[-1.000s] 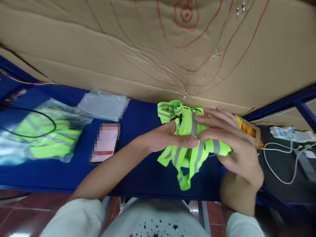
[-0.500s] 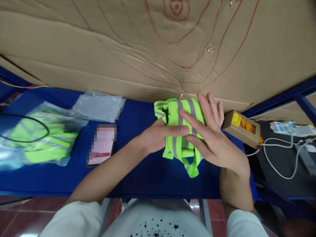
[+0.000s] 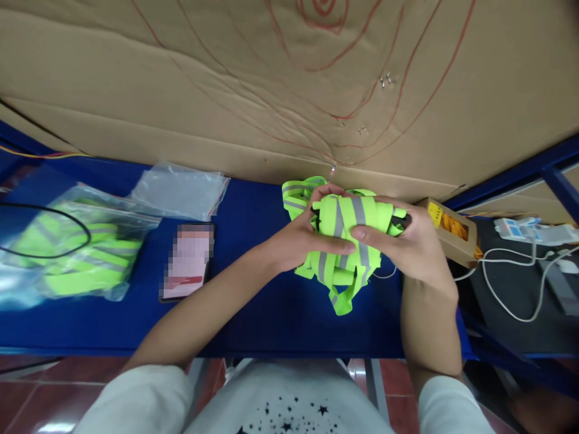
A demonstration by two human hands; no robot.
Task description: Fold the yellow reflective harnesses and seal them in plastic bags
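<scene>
A bundle of neon yellow-green reflective straps (image 3: 368, 218) with grey stripes is gathered between both hands above the blue tabletop (image 3: 271, 313). My left hand (image 3: 301, 238) grips its left side, the thumb lying across the front and the fingers behind. On the right side my right hand (image 3: 418, 244) is closed around the bundle, its thumb pressed on the front and its fingers mostly hidden behind. Loose loops hang below and stick out at the upper left. Dark pieces, perhaps buckles, show at both ends of the bundle.
Left lie a clear bag of similar neon straps (image 3: 90, 253), a flat clear bag (image 3: 178, 191) and a phone (image 3: 187, 262). A cardboard box (image 3: 456, 235) with orange contents stands right, beside white cables (image 3: 493, 295) and a power strip (image 3: 538, 232). Cardboard (image 3: 181, 114) rises behind.
My right hand's spread fingers have closed around the bundle's right side. My left fingers have come over its top. The bundle is now pressed into a tighter roll.
</scene>
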